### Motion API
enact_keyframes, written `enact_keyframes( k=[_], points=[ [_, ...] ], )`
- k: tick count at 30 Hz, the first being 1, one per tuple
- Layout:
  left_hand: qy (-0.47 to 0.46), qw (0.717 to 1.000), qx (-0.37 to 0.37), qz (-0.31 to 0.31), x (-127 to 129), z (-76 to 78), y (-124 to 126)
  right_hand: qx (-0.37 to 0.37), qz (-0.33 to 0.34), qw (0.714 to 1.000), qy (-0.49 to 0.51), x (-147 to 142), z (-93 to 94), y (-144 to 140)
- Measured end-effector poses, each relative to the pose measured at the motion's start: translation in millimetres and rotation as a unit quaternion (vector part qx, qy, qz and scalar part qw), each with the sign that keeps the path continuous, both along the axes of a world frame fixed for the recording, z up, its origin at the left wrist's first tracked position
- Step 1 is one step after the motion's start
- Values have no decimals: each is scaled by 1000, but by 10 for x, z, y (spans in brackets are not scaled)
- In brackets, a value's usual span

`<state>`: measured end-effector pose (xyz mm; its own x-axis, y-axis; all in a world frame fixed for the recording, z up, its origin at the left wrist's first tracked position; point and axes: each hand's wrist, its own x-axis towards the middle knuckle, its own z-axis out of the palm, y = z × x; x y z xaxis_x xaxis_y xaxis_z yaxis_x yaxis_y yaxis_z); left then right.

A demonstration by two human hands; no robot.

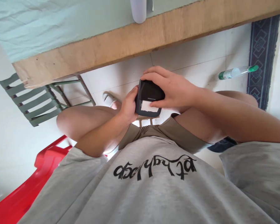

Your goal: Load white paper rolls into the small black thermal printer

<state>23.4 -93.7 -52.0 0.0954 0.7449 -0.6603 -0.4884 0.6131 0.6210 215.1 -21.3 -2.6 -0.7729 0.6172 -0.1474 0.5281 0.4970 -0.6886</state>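
Observation:
A small black printer-like device, rounded at the corners, sits between both my hands above my lap. A white paper-like patch shows on its face, below tiny pale lettering too small to read. My left hand grips the device's left side, thumb along the edge and the other fingers mostly hidden. My right hand wraps round its far right side, with fingers over the top edge and the thumb on the white patch.
Ahead is a wooden-edged table with a pale green cover and a white cylinder near its edge. A green slatted folding stool and red plastic furniture stand left. A plastic bottle lies on the floor at right.

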Motion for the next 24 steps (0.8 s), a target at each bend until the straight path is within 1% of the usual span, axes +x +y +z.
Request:
enact_keyframes(
  k=[3,5,7,10,12,13,17,20,24],
  points=[
    [-24,1000,2,4,14,18,12,34,8,999,-2,20,92,36],
    [-40,999,10,17,18,23,10,59,-4,998,-14,46,169,68],
    [-49,999,8,18,21,24,3,92,-37,994,-46,64,248,95],
    [-30,1000,-5,6,25,6,-11,132,-107,979,-115,44,354,103],
    [-18,1000,-4,-1,26,-23,-18,129,-125,970,-163,-9,400,75],
    [-17,1000,2,-3,27,-39,-20,125,-116,969,-180,-44,411,51],
    [-6,1000,25,-5,27,-75,-18,102,-54,961,-250,-182,359,-75],
    [22,1000,21,-6,25,-76,-16,74,-43,955,-286,-238,255,-131],
    [25,1000,10,-14,12,-69,-29,38,-39,954,-294,-247,134,-110]
  ],
)
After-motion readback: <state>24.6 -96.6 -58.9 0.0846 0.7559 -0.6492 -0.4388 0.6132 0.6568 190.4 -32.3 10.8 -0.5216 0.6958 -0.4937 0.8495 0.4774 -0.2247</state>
